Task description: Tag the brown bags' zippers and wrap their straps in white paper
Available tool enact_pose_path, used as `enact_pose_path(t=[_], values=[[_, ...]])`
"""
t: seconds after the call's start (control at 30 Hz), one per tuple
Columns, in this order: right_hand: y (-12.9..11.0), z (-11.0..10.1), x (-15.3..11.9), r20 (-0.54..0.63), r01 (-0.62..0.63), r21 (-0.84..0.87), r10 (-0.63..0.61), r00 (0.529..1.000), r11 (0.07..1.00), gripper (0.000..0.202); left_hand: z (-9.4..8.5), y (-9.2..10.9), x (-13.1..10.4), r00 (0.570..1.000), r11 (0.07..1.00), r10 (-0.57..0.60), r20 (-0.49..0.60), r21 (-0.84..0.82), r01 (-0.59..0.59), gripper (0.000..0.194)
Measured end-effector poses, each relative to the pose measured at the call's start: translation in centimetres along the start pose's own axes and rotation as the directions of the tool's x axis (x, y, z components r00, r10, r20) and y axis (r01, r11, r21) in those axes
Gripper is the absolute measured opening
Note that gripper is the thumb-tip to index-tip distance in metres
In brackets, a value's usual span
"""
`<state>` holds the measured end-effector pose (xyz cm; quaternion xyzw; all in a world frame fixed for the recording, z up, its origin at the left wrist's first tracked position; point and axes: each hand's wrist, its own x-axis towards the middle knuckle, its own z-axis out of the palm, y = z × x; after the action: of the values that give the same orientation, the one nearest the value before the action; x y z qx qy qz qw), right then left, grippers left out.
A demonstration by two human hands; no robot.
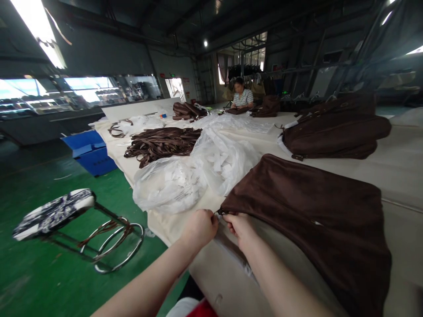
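Observation:
A large dark brown leather-like bag (307,202) lies on the cream-covered table (211,264), its narrow corner pointing left toward my hands. At that corner my left hand (202,226) is closed, fingers curled, on a small dark end piece. Just to its right, my right hand (239,224) pinches the same corner from below, with thumb and forefinger together. A thin pale strip hangs beneath the hands along the table's front. The exact piece between the fingertips is too small to make out.
Clear plastic bags (168,182) with white pieces lie beyond my hands, beside a heap of brown straps (161,143). More brown bags (333,132) are at the right. A person (243,94) sits at the far end. On the left floor are a stool (56,213) and blue box (92,154).

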<state>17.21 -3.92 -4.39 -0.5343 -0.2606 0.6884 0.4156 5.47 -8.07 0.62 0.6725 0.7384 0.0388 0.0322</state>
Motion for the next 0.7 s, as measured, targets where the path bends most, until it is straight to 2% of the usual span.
enact_pose_path(t=[0.17,0.33,0.53,0.6,0.7], values=[[0.3,-0.7,-0.1,0.039,0.071,0.097,-0.075,0.996,0.993,0.006,0.4,0.3,0.0,1.000,1.000,0.010,-0.011,-0.013,-0.010,0.036],[0.5,-0.9,0.2,0.061,0.074,0.155,-0.084,0.995,0.985,0.004,0.7,0.7,-0.2,1.000,0.998,-0.016,-0.005,-0.056,0.016,0.041],[1.2,-0.6,0.8,0.067,0.072,0.169,-0.084,0.994,0.983,0.004,1.2,1.9,0.5,0.998,0.998,-0.061,-0.002,-0.019,0.061,0.030],[1.2,-0.7,0.8,0.059,0.063,0.177,-0.075,0.995,0.982,0.007,1.5,1.9,1.0,0.997,0.995,-0.070,-0.018,-0.073,0.069,0.027],[0.9,-0.9,0.4,0.070,0.040,0.194,-0.055,0.996,0.980,0.009,1.7,1.3,1.8,0.999,0.971,-0.043,-0.025,-0.238,0.036,0.024]])
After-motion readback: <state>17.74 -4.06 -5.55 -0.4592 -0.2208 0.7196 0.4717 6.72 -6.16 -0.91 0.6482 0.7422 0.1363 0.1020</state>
